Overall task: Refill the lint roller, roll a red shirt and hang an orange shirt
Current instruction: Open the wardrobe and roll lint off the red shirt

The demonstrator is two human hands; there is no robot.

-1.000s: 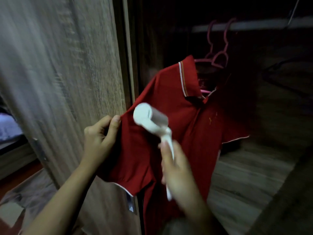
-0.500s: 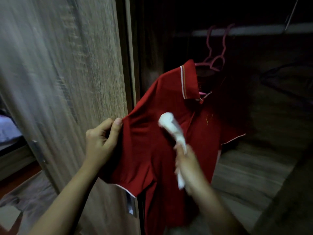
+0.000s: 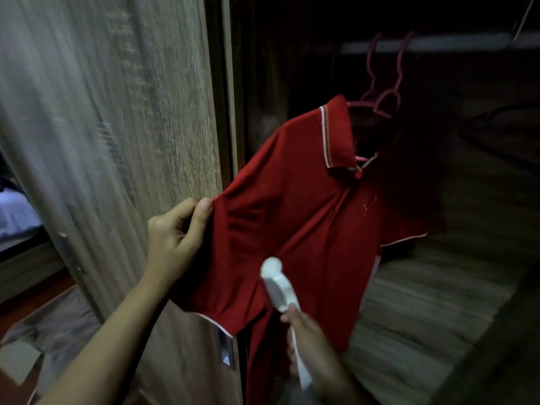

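Red shirt [image 3: 292, 214]: hangs on a pink hanger [image 3: 382, 103] from the rail [image 3: 438, 45], close to the wooden door [image 3: 117, 112].
Left hand [image 3: 172, 238]: pinches the shirt at the sleeve.
Right hand [image 3: 309, 343]: wrapped tight round the handle of the white lint roller [image 3: 277, 283].
Lint roller: its head is low on the shirt's front.

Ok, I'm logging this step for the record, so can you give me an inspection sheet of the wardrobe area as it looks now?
Surface: wooden wardrobe floor below the shirt, dimly lit.
Job's things: red shirt hangs from pink hangers on the rail; white lint roller at its lower front; orange shirt not seen.
Clutter: nothing seen.
Hands: left hand pinches the shirt's sleeve edge, pulling it sideways; right hand grips the roller's handle.
Cables: nothing seen.
Surroundings: wood-grain wardrobe door at left; pale bedding beyond it.
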